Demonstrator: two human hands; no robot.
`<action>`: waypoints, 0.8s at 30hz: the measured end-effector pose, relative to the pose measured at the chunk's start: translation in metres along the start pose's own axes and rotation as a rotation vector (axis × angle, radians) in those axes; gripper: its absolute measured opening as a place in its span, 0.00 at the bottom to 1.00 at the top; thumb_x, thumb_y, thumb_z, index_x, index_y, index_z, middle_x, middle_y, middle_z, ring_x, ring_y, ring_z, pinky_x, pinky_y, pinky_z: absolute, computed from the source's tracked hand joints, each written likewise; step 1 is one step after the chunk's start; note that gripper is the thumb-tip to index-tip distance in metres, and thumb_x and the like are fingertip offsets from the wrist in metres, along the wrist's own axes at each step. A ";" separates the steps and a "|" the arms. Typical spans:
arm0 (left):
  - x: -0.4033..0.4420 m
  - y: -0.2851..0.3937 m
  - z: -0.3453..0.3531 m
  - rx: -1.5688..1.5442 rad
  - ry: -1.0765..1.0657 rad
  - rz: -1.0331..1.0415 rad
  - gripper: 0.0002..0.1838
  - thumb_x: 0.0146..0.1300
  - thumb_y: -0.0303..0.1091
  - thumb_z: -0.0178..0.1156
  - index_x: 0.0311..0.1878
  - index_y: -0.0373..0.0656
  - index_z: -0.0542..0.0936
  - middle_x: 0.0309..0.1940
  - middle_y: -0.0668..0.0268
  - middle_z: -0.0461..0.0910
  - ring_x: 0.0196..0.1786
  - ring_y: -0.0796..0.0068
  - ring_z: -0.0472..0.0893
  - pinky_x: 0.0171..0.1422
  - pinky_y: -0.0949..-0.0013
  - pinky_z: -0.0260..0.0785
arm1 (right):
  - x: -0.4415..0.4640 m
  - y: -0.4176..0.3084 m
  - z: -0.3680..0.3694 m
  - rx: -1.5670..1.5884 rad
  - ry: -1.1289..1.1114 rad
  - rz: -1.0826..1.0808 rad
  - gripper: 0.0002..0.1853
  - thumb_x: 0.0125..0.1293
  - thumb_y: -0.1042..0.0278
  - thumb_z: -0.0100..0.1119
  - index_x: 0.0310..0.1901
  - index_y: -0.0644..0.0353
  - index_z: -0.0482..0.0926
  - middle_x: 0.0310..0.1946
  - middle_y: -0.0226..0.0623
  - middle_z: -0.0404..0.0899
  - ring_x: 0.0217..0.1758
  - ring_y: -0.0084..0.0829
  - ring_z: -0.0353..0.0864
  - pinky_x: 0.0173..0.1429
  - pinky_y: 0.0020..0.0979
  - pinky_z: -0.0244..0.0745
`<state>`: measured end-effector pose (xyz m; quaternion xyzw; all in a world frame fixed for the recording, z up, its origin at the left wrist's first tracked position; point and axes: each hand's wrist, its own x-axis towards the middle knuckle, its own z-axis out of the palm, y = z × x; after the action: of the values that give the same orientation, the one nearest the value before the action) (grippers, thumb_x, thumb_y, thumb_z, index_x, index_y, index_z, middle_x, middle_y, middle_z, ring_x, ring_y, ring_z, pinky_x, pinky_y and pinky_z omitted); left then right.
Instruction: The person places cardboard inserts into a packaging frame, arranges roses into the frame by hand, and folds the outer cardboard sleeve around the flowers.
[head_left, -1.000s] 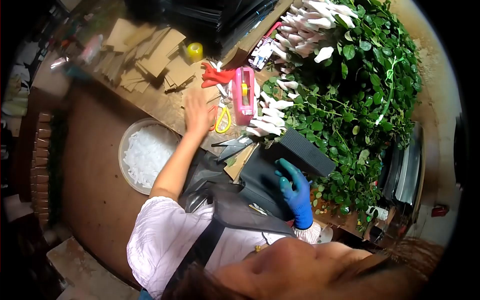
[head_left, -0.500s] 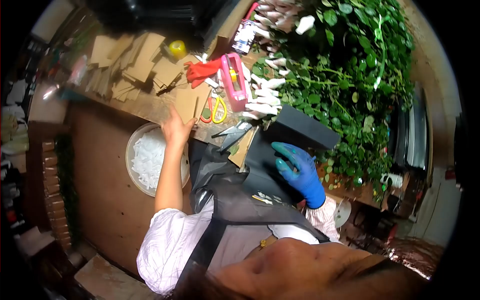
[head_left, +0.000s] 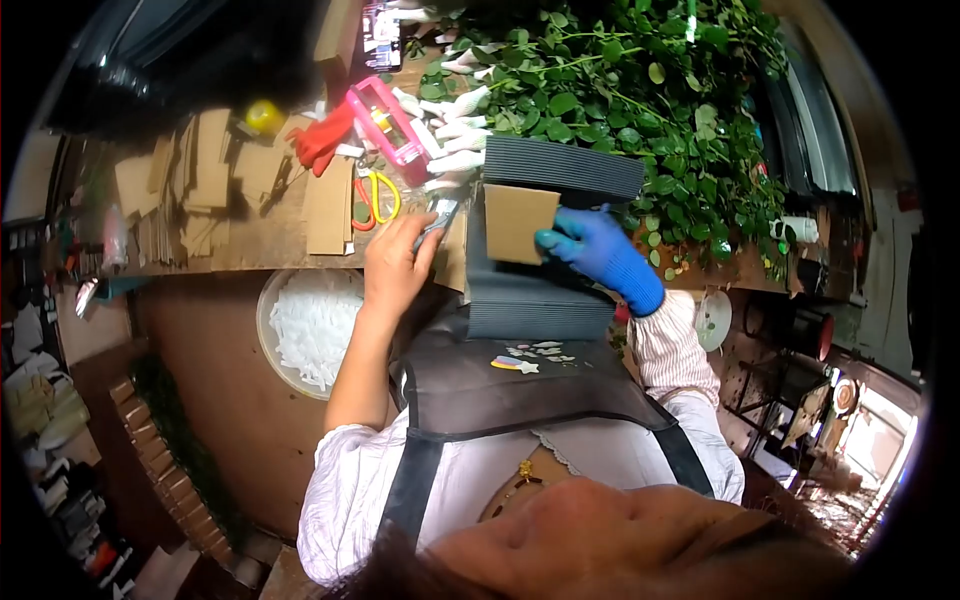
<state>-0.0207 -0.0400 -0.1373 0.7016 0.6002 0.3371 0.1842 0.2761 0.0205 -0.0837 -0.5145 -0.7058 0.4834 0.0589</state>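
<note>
My bare left hand (head_left: 400,262) is at the table edge, fingers closed around a grey metal stapler (head_left: 441,212), partly hidden by them. On my right hand (head_left: 598,250) is a blue glove with greenish fingertips. It pinches a small cardboard piece (head_left: 521,222) by the lower right edge, over a black corrugated sheet (head_left: 562,166). One end of that sheet is folded up on the far side, and the near end hangs toward my apron. A strip of cardboard (head_left: 452,255) lies between the stapler and the sheet.
Leafy stems (head_left: 620,90) with white-wrapped heads (head_left: 462,133) cover the back right. Further left are a pink tape dispenser (head_left: 392,130), scissors (head_left: 383,198), a red glove (head_left: 322,140), yellow tape (head_left: 264,117) and cardboard pieces (head_left: 208,170). A tub of white pieces (head_left: 312,325) stands below.
My left hand has left the cardboard stack and moved right to the stapler. A cardboard piece is now in my right hand above the black sheet, which has opened out. The camera view has turned.
</note>
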 end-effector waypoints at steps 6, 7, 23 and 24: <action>0.009 -0.013 0.049 -0.105 -0.253 0.213 0.13 0.59 0.20 0.64 0.47 0.41 0.85 0.43 0.58 0.87 0.46 0.54 0.85 0.51 0.57 0.79 | 0.057 0.103 0.060 0.521 -0.238 0.344 0.16 0.74 0.58 0.60 0.45 0.66 0.78 0.33 0.43 0.88 0.30 0.29 0.88 0.33 0.30 0.84; 0.012 -0.015 0.059 -0.114 -0.267 0.269 0.14 0.58 0.20 0.63 0.48 0.41 0.85 0.43 0.59 0.87 0.46 0.54 0.85 0.52 0.57 0.79 | 0.063 0.111 0.067 0.558 -0.247 0.364 0.17 0.74 0.57 0.60 0.46 0.67 0.78 0.33 0.47 0.88 0.30 0.33 0.89 0.30 0.32 0.85; 0.023 -0.009 0.107 0.094 -0.670 0.428 0.26 0.54 0.45 0.76 0.54 0.46 0.81 0.61 0.53 0.72 0.60 0.46 0.73 0.65 0.51 0.70 | 0.024 0.067 0.033 -0.292 -0.103 -0.170 0.17 0.69 0.48 0.57 0.45 0.51 0.87 0.40 0.48 0.87 0.43 0.51 0.86 0.50 0.44 0.81; 0.022 -0.009 0.108 0.102 -0.657 0.426 0.28 0.54 0.45 0.76 0.57 0.48 0.81 0.61 0.53 0.71 0.61 0.46 0.72 0.67 0.51 0.69 | 0.006 0.048 0.010 -0.188 -0.069 -0.261 0.15 0.70 0.53 0.59 0.50 0.51 0.86 0.43 0.47 0.87 0.45 0.49 0.86 0.51 0.41 0.81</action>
<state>0.0492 -0.0013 -0.2135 0.8892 0.3662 0.0952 0.2571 0.2992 0.0190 -0.1272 -0.4047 -0.8103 0.4210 0.0485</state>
